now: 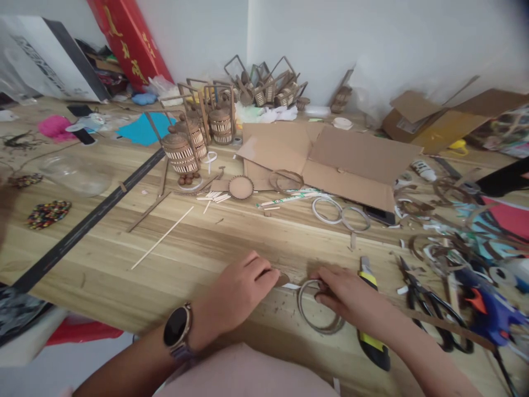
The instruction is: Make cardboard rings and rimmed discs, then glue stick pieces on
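Note:
My left hand, with a watch on its wrist, rests on the wooden table near the front edge, fingers curled and pinching the end of a thin cardboard strip. My right hand lies just to the right, fingers closed on the upper rim of a cardboard ring that lies flat on the table. The strip runs from my left fingers toward the ring. A yellow and black utility knife lies partly under my right hand and wrist.
Black scissors and a blue glue gun lie at the right among cardboard scraps. Flattened cardboard, loose rings, a cardboard disc and several small woven baskets sit farther back. A black ruler crosses the left side.

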